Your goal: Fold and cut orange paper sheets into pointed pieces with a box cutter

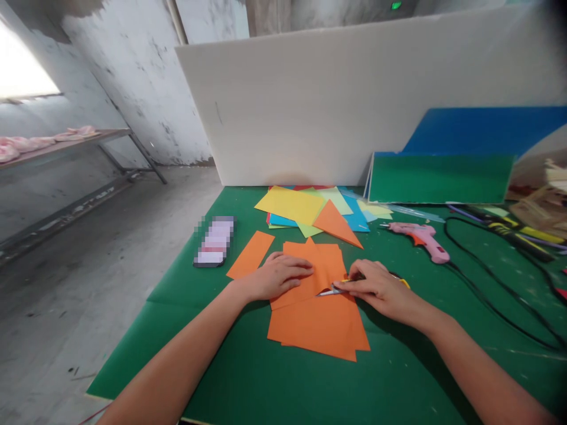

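Observation:
Flat on a stack of orange paper [316, 330] lies my left hand [286, 274], its fingers stretched out over the upper sheet. My right hand [376, 286] is closed around a pair of scissors [328, 291] with yellow and black handles. The blades point left and rest at the right part of the orange sheets, near a fold line; I cannot tell whether paper is between them. Left of the stack is an orange paper strip [251, 255]. Behind it, an orange paper triangle [337, 224] overlaps other coloured sheets.
Yellow paper [290, 203] tops a pile at the back of the green table [177, 330]. A phone [215, 242] lies at left. A pink glue gun [420, 237] with a black cord [482, 295] sits at right. A white board [301, 106] and green panel [438, 179] stand behind.

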A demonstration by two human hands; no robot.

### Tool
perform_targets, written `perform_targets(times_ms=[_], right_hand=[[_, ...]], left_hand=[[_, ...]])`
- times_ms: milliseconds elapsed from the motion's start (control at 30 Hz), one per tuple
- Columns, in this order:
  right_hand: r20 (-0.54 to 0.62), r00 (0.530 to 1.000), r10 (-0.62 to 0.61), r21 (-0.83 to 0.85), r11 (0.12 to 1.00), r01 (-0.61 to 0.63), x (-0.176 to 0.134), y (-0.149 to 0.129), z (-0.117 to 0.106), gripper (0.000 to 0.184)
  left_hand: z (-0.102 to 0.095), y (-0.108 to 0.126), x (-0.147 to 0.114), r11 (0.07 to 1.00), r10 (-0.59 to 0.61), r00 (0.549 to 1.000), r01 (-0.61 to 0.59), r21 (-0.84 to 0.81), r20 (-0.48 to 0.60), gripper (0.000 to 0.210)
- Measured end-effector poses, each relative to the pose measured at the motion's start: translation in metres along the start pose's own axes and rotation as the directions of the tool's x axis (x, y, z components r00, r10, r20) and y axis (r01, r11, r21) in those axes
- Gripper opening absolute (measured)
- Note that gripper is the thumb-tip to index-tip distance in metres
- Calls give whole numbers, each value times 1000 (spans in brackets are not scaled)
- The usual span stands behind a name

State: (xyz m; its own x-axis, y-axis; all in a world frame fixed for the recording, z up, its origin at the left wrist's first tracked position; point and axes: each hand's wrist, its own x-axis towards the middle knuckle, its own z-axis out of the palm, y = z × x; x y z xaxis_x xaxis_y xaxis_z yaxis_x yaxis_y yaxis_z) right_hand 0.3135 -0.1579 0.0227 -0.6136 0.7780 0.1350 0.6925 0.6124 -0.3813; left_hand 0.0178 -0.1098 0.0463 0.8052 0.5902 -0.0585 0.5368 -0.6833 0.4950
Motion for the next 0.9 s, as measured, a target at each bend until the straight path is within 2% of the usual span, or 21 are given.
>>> perform_targets(times_ms=[300,533,900], right_hand=[[-3,999,-36,1,999,36,5,-10,4,38],[50,999,-7,17,1000,6,5,-11,4,35],[58,998,-9,25,1000,7,7,-22,4,35]], left_hand=[[1,-2,0,1000,31,999,-31,-2,-17,35],[-1,-1,-1,1000,22,1000,-22,-6,4,36],[-1,-2,0,1000,23,1000,-23,-15,3,36]])
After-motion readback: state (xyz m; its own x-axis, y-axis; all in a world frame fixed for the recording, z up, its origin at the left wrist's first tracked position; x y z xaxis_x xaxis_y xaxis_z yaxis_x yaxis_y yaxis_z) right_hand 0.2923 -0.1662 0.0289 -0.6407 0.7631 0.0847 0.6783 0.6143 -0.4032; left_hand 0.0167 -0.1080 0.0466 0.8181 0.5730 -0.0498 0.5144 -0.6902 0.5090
